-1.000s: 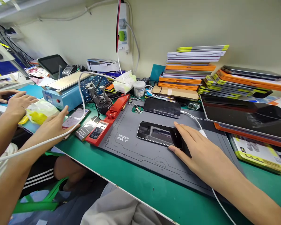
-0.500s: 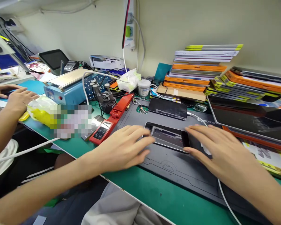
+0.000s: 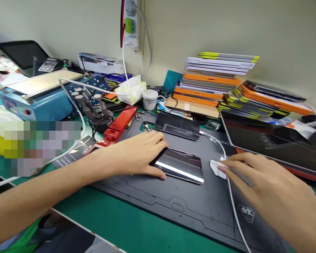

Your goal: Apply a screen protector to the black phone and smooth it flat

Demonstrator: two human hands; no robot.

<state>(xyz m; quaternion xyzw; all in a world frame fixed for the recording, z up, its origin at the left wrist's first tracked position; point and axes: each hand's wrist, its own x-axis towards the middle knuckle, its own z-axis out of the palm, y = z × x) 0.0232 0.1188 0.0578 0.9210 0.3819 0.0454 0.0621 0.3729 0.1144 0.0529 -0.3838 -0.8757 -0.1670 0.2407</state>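
Note:
A smartphone (image 3: pixel 183 165) with a dark, glossy screen lies face up on a dark grey work mat (image 3: pixel 137 188). My left hand (image 3: pixel 137 153) grips its left end, thumb along the near edge and fingers over the far side. To the right, my right hand (image 3: pixel 265 186) pinches a small crumpled white wipe (image 3: pixel 217 169) between thumb and fingers, just above the mat and apart from the phone. A white charging cable (image 3: pixel 233 200) runs close by the wipe. Behind lies a second dark phone (image 3: pixel 177 126) with that cable plugged into its right end.
Left of the mat are a red clamp-like tool (image 3: pixel 121 124), a black holder with grey-handled tools (image 3: pixel 101 117) and a blue heating plate (image 3: pixel 42 102). A white tub (image 3: pixel 150 100) and stacked orange and yellow cases (image 3: pixel 208 80) stand behind. A large dark-screened tablet (image 3: pixel 268 140) lies right.
My right hand has left the phone's right end and now pinches the white wipe. My left hand has closed over the phone's left end. The view has swung right.

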